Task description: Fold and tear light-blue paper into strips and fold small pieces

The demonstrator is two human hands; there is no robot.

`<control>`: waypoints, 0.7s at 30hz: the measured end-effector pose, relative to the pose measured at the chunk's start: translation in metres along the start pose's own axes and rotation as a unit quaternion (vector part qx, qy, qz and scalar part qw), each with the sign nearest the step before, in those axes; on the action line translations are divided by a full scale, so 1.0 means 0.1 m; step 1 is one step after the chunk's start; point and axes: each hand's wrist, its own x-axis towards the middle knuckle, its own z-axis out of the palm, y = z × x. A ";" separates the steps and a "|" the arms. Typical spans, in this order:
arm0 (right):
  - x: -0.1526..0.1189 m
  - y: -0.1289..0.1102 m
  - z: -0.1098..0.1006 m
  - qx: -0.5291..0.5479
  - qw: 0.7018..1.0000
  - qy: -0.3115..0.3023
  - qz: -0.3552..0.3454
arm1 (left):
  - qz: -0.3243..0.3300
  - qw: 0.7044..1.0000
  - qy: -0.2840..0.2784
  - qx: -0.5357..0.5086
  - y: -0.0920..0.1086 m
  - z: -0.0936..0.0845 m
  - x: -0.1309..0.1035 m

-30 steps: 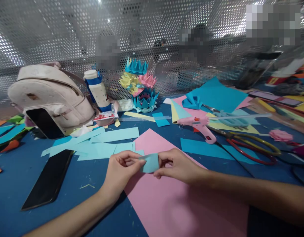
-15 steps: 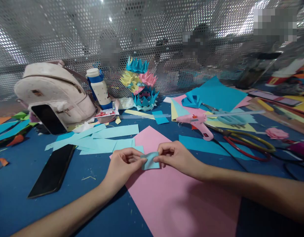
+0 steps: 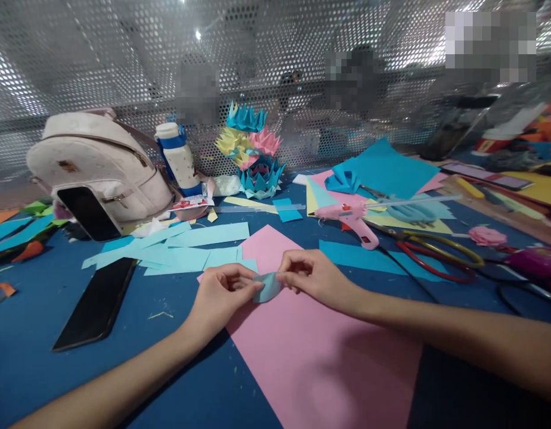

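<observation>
A small light-blue piece of paper (image 3: pixel 267 288) is held between my two hands, bent into a curved shape. My left hand (image 3: pixel 228 290) pinches its left end between thumb and fingers. At its upper right corner, my right hand (image 3: pixel 305 275) grips it the same way. Both hands are just above a large pink sheet of paper (image 3: pixel 329 357) on the blue table. Light-blue paper strips (image 3: pixel 208 235) lie beyond my left hand, some overlapping. Past my right hand is a darker blue strip (image 3: pixel 360 257).
A pink glue gun (image 3: pixel 353 219) and scissors with red and yellow handles (image 3: pixel 436 253) lie to the right. Folded paper flowers (image 3: pixel 260 173), a bottle (image 3: pixel 177 158) and a white backpack (image 3: pixel 94 164) stand at the back. Two phones, one dark phone (image 3: pixel 99 307) lying flat, are at left.
The light-blue paper was nearly flat and rectangular; its right side is now lifted and curled over. My right hand has shifted slightly up with that corner. The left hand keeps its pinch.
</observation>
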 end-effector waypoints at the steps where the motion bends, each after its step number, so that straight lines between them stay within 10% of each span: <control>1: 0.00 0.01 0.00 0.007 1.000 -0.005 -0.003 | 0.000 1.000 -0.002 0.000 0.00 0.00 0.00; 21: -0.04 -0.03 -0.02 -0.023 0.997 -0.045 -0.058 | 0.006 0.999 -0.024 -0.024 0.01 0.00 0.02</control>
